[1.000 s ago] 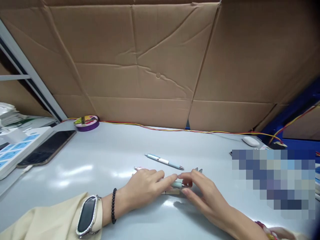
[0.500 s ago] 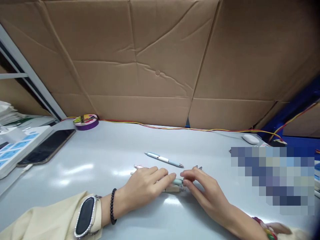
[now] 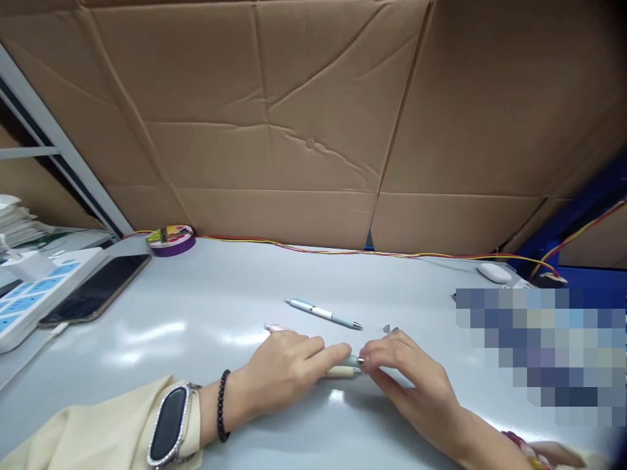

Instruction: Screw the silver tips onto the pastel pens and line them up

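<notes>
My left hand point(image 3: 289, 365) lies over several pens, its fingers closed on a green pen point(image 3: 350, 361) whose metal tip points right. Thumb and fingertips of my right hand point(image 3: 411, 365) pinch at that tip. Just below the green pen, a cream pen point(image 3: 340, 372) shows partly. A pink pen point(image 3: 277, 328) pokes out behind my left hand, mostly covered. Farther back, a light blue and white pen point(image 3: 323, 313) lies alone on the table. Small metal tips point(image 3: 386, 328) show behind my right fingers; the rest is hidden.
A phone point(image 3: 98, 287) and a power strip point(image 3: 44, 294) are at the left. Behind stand a purple round tape or tin point(image 3: 171, 241), thin wires point(image 3: 313, 250) and a cardboard wall point(image 3: 294, 156). A white mouse point(image 3: 494, 273) lies at the back right, near a blurred patch.
My right fingertips have closed in on the green pen's tip. The green pen has shifted slightly, and its metal tip now shows more clearly.
</notes>
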Demonstrator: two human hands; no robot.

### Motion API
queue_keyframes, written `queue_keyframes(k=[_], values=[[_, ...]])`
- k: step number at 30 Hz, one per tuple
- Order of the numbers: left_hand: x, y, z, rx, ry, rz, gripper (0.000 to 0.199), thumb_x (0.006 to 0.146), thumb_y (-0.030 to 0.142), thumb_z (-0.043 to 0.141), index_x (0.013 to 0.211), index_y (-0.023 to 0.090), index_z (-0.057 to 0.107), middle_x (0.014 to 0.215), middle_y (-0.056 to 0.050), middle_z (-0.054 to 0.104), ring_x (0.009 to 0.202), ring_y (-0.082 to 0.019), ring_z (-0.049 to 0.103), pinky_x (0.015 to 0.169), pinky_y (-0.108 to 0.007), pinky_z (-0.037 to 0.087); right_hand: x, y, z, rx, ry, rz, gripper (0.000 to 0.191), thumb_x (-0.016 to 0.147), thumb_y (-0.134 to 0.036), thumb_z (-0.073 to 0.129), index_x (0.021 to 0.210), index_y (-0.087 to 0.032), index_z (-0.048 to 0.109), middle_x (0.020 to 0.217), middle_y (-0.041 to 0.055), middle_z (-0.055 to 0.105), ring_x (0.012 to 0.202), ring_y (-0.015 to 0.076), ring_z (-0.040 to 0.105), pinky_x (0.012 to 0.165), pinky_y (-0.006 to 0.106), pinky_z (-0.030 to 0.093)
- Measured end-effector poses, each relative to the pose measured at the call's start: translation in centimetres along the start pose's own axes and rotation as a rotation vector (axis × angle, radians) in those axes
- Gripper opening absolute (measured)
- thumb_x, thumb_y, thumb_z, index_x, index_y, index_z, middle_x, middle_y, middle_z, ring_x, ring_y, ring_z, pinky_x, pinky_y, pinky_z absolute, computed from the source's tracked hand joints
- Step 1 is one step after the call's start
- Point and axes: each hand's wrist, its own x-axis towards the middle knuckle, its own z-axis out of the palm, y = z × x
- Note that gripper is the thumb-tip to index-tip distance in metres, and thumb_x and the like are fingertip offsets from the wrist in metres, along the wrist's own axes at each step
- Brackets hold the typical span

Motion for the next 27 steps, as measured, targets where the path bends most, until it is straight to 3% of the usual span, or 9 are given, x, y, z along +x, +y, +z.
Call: queue_keyframes(k=[3, 6, 12, 15, 18, 21, 27], values=[[-0.1, 0.0, 0.1, -0.02, -0.013, 0.012, 0.035, 0.102, 0.035, 0.023, 0.097, 0.018, 0.053, 0.06, 0.003, 0.055, 0.043, -0.012, 0.051, 0.043, -0.024, 0.037, -0.1, 0.0, -0.1, -0.002, 0.014, -0.016, 0.021, 0.086, -0.003, 0.05, 0.091, -0.023, 0.055, 0.08, 0.0006, 0.068, 0.069, 0.0153, 0.062, 0.065, 0.029, 0.05], [0.0, 0.1, 0.0, -0.031, 0.009, 0.01, 0.027, 0.1, 0.024, 0.03, 0.091, 0.018, 0.054, 0.063, 0.002, 0.058, 0.045, -0.012, 0.053, 0.043, -0.023, 0.038, -0.2, 0.0, -0.1, -0.003, 0.031, -0.017, 0.022, 0.086, -0.003, 0.051, 0.093, -0.023, 0.055, 0.081, 0.0011, 0.069, 0.07, 0.0153, 0.062, 0.065, 0.03, 0.05], [0.1, -0.1, -0.3, -0.046, 0.024, -0.029, 0.024, 0.099, 0.019, 0.03, 0.101, 0.016, 0.054, 0.072, -0.001, 0.063, 0.061, -0.013, 0.061, 0.052, -0.022, 0.045, 0.0, 0.2, -0.3, -0.015, 0.069, 0.013, 0.023, 0.086, -0.003, 0.05, 0.091, -0.025, 0.056, 0.081, 0.0011, 0.069, 0.069, 0.0154, 0.062, 0.063, 0.031, 0.05], [-0.1, -0.3, -0.1, -0.056, 0.001, -0.01, 0.026, 0.098, 0.016, 0.029, 0.112, 0.016, 0.05, 0.068, 0.001, 0.06, 0.055, -0.013, 0.057, 0.048, -0.021, 0.041, 0.1, 0.3, -0.4, -0.009, 0.072, 0.015, 0.023, 0.085, -0.003, 0.052, 0.092, -0.025, 0.057, 0.08, 0.0007, 0.068, 0.068, 0.0162, 0.063, 0.061, 0.031, 0.05], [-0.3, -0.3, 0.0, -0.032, -0.034, 0.05, 0.031, 0.097, 0.015, 0.03, 0.122, 0.024, 0.046, 0.068, 0.002, 0.055, 0.049, -0.013, 0.049, 0.045, -0.022, 0.036, -0.1, 0.4, -0.3, -0.001, 0.066, 0.025, 0.024, 0.083, -0.004, 0.054, 0.094, -0.025, 0.057, 0.08, 0.0001, 0.069, 0.069, 0.0168, 0.063, 0.062, 0.031, 0.05], [-0.4, -0.2, -0.1, 0.003, -0.059, 0.055, 0.031, 0.096, 0.017, 0.034, 0.12, 0.029, 0.049, 0.068, 0.002, 0.051, 0.047, -0.012, 0.044, 0.043, -0.022, 0.033, -0.3, 0.4, -0.2, 0.01, 0.06, 0.027, 0.024, 0.084, -0.004, 0.055, 0.095, -0.025, 0.057, 0.08, 0.0003, 0.069, 0.07, 0.017, 0.063, 0.064, 0.032, 0.05], [-0.6, -0.9, -0.5, -0.039, -0.085, 0.003, 0.033, 0.096, 0.018, 0.03, 0.122, 0.029, 0.048, 0.069, 0.001, 0.051, 0.045, -0.011, 0.044, 0.042, -0.02, 0.034, 0.1, 0.6, -1.3, -0.017, 0.122, 0.068, 0.02, 0.085, -0.006, 0.056, 0.093, -0.025, 0.058, 0.081, 0.0016, 0.069, 0.072, 0.0186, 0.063, 0.064, 0.034, 0.049]])
